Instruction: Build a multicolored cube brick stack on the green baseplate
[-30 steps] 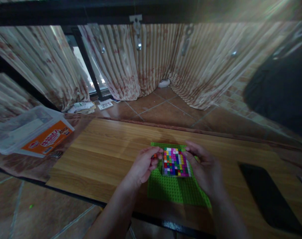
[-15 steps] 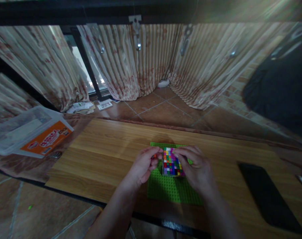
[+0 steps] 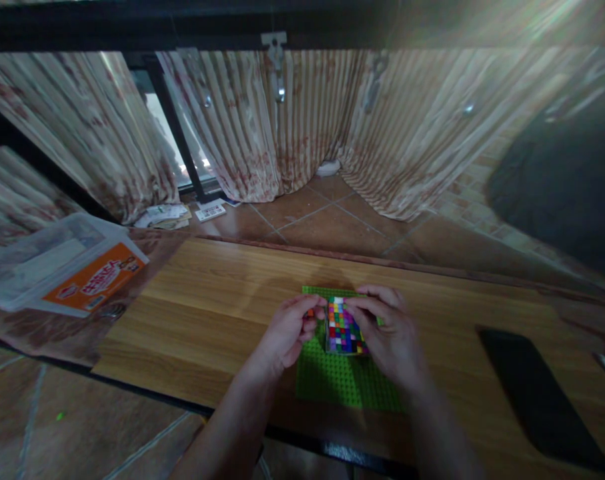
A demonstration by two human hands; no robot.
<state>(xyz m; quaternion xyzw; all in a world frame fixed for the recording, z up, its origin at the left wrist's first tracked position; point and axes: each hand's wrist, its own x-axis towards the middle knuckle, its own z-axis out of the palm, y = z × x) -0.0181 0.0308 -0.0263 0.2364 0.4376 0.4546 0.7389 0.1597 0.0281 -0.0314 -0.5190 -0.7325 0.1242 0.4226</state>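
Note:
A green studded baseplate (image 3: 350, 387) lies on the wooden tabletop. On it sits a block of small multicoloured building bricks (image 3: 341, 328) set in tight rows, with a white one near its far edge. My left hand (image 3: 288, 330) is curled at the block's left side, thumb and forefinger meeting by its far left corner. Small orange-red bricks (image 3: 310, 313) show between its fingers. My right hand (image 3: 390, 333) reaches over the right part of the block, its thumb and forefinger closed together at the far rows. Whatever they pinch is hidden, as is the block's right edge.
A dark, flat phone-like slab (image 3: 540, 397) lies at the right of the wooden table (image 3: 192, 313). To the left stands a clear plastic tub (image 3: 67, 267) with an orange label. Curtains (image 3: 302, 127) hang beyond the tiled floor, where papers (image 3: 163, 215) lie.
My right hand's thumb and forefinger have shifted slightly left over the far rows, and its other fingers have lifted a little. My left hand stays nearly still.

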